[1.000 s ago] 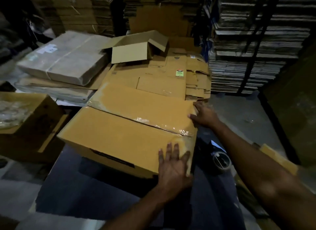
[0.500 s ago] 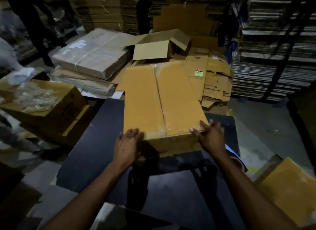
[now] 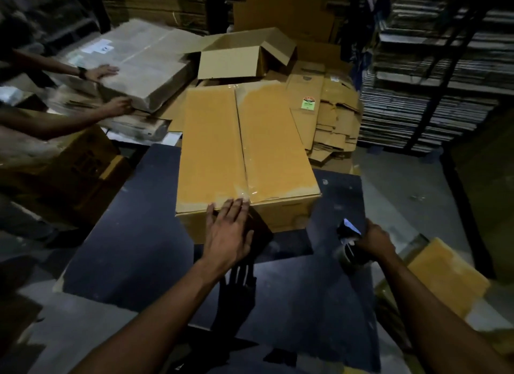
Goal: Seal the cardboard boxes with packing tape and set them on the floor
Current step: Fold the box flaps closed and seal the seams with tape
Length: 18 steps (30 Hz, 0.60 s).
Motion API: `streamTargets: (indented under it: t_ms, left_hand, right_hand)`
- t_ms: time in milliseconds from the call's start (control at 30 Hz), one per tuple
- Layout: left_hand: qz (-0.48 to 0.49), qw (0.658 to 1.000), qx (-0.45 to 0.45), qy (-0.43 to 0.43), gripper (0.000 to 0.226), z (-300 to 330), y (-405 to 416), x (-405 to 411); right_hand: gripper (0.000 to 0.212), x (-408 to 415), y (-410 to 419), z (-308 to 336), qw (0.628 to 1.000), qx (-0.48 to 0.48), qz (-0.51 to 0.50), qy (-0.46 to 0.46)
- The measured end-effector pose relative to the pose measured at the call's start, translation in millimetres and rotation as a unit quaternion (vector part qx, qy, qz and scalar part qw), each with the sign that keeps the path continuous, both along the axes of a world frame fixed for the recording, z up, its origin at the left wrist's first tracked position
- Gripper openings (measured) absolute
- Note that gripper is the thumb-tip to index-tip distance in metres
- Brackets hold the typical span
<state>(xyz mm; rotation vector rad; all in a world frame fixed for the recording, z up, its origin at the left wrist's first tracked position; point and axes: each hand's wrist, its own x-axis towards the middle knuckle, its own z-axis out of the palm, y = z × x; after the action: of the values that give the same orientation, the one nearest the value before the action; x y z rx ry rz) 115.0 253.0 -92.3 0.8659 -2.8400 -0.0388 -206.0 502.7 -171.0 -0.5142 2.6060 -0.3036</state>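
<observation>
A long brown cardboard box (image 3: 211, 140) lies on the dark table (image 3: 133, 234), its top flaps closed with clear tape along the centre seam. My left hand (image 3: 229, 231) presses flat, fingers straight, on the box's near edge where the tape folds over. At the table's right edge my right hand (image 3: 374, 238) grips the tape roll (image 3: 351, 255), a loose end of tape sticking up from it.
Another person's hands (image 3: 111, 87) handle a grey wrapped bundle (image 3: 139, 59) at the left. An open empty box (image 3: 239, 59) and flattened cartons (image 3: 331, 115) lie behind. A taped box (image 3: 442, 273) sits low at the right. Stacked cardboard fills the right shelves (image 3: 428, 76).
The box has been turned lengthwise toward me. My right hand left the box and took hold of the tape roll; my left moved to the taped near edge. Another person's hands came in.
</observation>
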Motion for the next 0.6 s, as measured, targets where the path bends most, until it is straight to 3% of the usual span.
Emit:
streamTargets:
  t_ms: [133, 267, 400, 433, 500, 533, 600]
  left_hand:
    - [-0.005, 1.0, -0.01, 0.017, 0.071, -3.1, 13.0, 7.7]
    - [0.018, 0.999, -0.005, 0.044, 0.066, -1.5, 16.1, -0.6]
    - [-0.067, 0.981, 0.006, 0.181, 0.05, -10.1, 36.4, 2.1]
    - [-0.068, 0.976, 0.058, 0.198, 0.045, -12.1, 47.7, 3.6]
    - [0.014, 0.954, 0.247, 0.168, 0.036, -15.0, 72.6, 6.7]
    - [0.083, 0.92, 0.356, 0.143, 0.031, -19.7, 81.8, 6.7]
    - [0.225, 0.788, 0.561, 0.119, 0.031, -31.7, 92.4, 4.8]
  right_hand:
    - [0.039, 9.1, 8.3, -12.1, 0.999, 0.025, 0.042, -0.009]
    - [0.038, 29.1, 8.0, -14.0, 0.998, -0.003, 0.05, 0.022]
    - [0.032, 62.2, 8.6, -18.3, 0.991, 0.021, 0.131, -0.001]
    - [0.031, 70.3, 10.8, -19.2, 0.988, 0.024, 0.149, -0.01]
    - [0.036, 86.6, 16.4, -18.9, 0.985, 0.019, 0.167, -0.036]
    - [0.038, 94.5, 18.7, -18.2, 0.984, 0.007, 0.173, -0.045]
    - [0.035, 111.7, 20.7, -13.4, 0.98, -0.021, 0.19, -0.051]
